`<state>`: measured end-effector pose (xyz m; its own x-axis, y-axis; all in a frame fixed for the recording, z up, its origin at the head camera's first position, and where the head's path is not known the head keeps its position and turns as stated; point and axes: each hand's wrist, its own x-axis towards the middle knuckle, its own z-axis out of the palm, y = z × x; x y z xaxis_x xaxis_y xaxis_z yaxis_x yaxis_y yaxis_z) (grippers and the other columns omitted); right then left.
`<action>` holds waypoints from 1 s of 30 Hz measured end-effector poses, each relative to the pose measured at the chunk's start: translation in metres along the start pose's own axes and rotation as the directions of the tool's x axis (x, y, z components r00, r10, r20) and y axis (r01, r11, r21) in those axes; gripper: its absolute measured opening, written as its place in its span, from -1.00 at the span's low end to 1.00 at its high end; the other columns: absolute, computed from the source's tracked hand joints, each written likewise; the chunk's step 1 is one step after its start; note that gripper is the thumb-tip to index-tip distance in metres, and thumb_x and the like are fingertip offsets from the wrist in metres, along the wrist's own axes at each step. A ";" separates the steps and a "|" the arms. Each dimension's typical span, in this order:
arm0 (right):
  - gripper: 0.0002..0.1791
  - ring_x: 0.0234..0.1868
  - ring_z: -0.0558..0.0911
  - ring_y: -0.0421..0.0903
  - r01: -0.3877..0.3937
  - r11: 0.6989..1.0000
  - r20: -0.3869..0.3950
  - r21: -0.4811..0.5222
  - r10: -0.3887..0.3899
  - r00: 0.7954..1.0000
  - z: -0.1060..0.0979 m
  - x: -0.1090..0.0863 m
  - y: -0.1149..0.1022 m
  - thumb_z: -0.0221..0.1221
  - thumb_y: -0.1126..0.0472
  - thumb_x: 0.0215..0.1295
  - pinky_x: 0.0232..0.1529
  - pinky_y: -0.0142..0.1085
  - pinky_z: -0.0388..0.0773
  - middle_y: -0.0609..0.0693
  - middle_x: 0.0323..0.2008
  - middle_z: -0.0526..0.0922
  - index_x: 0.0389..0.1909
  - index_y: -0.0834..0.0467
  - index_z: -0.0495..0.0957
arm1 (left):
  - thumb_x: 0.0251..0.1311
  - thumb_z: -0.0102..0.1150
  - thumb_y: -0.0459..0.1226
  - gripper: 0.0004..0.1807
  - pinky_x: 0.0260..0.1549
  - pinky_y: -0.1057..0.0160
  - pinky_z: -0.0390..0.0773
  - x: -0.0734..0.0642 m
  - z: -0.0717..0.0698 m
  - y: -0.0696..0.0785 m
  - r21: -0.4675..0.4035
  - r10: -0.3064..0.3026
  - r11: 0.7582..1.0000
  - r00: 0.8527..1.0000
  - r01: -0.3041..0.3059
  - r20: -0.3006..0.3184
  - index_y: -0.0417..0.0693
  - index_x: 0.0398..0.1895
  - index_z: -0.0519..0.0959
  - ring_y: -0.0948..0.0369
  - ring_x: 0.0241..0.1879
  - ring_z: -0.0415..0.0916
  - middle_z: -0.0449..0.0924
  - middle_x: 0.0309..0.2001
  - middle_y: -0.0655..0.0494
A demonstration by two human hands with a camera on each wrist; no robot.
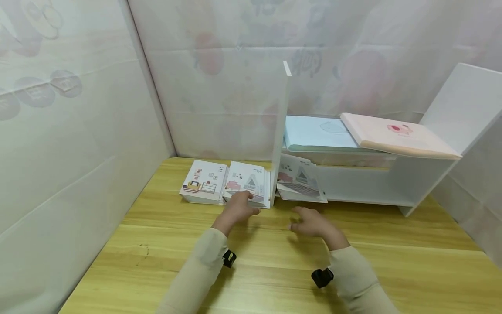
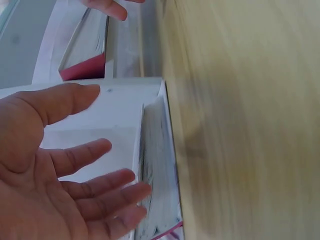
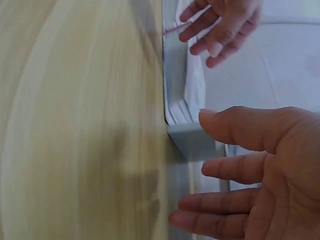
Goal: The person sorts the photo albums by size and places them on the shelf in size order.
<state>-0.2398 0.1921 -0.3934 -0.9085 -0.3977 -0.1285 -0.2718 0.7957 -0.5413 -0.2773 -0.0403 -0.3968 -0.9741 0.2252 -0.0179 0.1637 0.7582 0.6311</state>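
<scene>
In the head view, a white shelf (image 1: 361, 187) carries a pale blue book (image 1: 315, 131) flat on its upper board, and a pink book (image 1: 400, 135) overlaps it, slanting toward the right end panel (image 1: 464, 104), which leans outward. In the lower compartment, a picture-covered book (image 1: 298, 176) rests tilted just inside the left upright (image 1: 280, 139), its lower corner jutting past the front edge. Outside that upright, two illustrated books lie side by side: a left book (image 1: 205, 179) and a right book (image 1: 247, 181). The left hand (image 1: 237, 208) is at the right book's front edge, fingers apart; contact cannot be told. The right hand (image 1: 313, 222), thumb and fingers parted, is in front of the tilted book, with a strip of wooden tabletop (image 1: 270, 274) between the forearms. Pale printed fabric (image 1: 235, 83) hangs behind.

In the left wrist view, the left hand's palm is bare, its fingers spread beside a thick book's page edge; a red-edged book stands farther off.

In the right wrist view, the right hand is wide, thumb well apart from the fingers, near the upright's grey-looking end and the wood surface.
</scene>
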 end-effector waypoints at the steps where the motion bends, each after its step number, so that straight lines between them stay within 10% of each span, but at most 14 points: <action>1: -0.36 0.07 0.42 0.27 -0.002 1.000 -0.001 0.006 0.002 1.000 0.003 0.002 -0.002 0.20 0.19 0.23 0.05 0.11 0.35 0.38 0.12 0.38 0.21 0.46 0.25 | -0.01 0.35 -0.16 -0.45 0.00 0.01 0.40 -0.001 -0.002 0.000 0.024 -0.010 1.000 1.000 0.010 -0.010 -0.29 0.03 0.50 -0.07 0.01 0.42 0.52 -0.02 -0.15; 7: -0.37 0.15 0.36 0.25 0.015 0.998 -0.036 0.060 -0.013 0.999 0.019 0.018 -0.014 0.19 0.21 0.24 0.10 0.09 0.31 0.34 0.13 0.39 0.24 0.43 0.24 | -0.01 0.34 -0.13 -0.45 -0.18 0.01 0.45 -0.003 -0.010 -0.004 0.090 -0.102 0.990 0.992 0.109 -0.073 -0.22 0.04 0.50 -0.03 -0.13 0.42 0.45 -0.08 -0.14; 18: -0.41 0.10 0.41 0.23 0.026 0.956 -0.091 0.293 0.000 0.996 0.039 0.034 -0.016 0.16 0.26 0.26 0.04 0.06 0.39 0.35 0.07 0.42 0.26 0.37 0.24 | -0.04 0.32 -0.21 -0.36 -0.16 -0.09 0.43 0.006 -0.009 -0.018 -0.063 -0.281 0.960 0.936 0.274 -0.212 -0.34 0.09 0.35 -0.22 -0.04 0.29 0.25 0.00 -0.35; 23: -0.39 0.16 0.33 0.26 -0.003 0.848 -0.074 0.529 0.049 0.996 0.041 0.038 -0.012 0.12 0.29 0.28 0.07 0.03 0.38 0.39 0.16 0.30 0.28 0.43 0.17 | -0.05 0.22 -0.35 -0.39 -0.11 -0.05 0.44 0.011 -0.010 -0.032 -0.228 -0.338 0.928 0.922 0.293 -0.190 -0.43 0.08 0.25 -0.22 -0.06 0.38 0.37 -0.03 -0.40; 30: -0.40 0.19 0.33 0.22 -0.045 0.622 -0.025 0.782 0.104 0.994 0.046 0.045 -0.014 0.02 0.33 0.34 0.16 -0.02 0.30 0.38 0.26 0.12 0.30 0.46 0.03 | 0.04 0.08 -0.34 -0.34 -0.25 0.04 0.44 0.016 -0.014 -0.041 -0.374 -0.410 0.864 0.902 0.336 -0.138 -0.48 0.20 0.12 -0.11 -0.17 0.36 0.34 0.03 -0.41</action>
<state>-0.2619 0.1423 -0.4300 -0.9395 -0.3012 -0.1629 0.1200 0.1560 -0.9804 -0.3016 -0.0763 -0.4116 -0.9668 -0.1922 -0.1683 -0.2442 0.5018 0.8298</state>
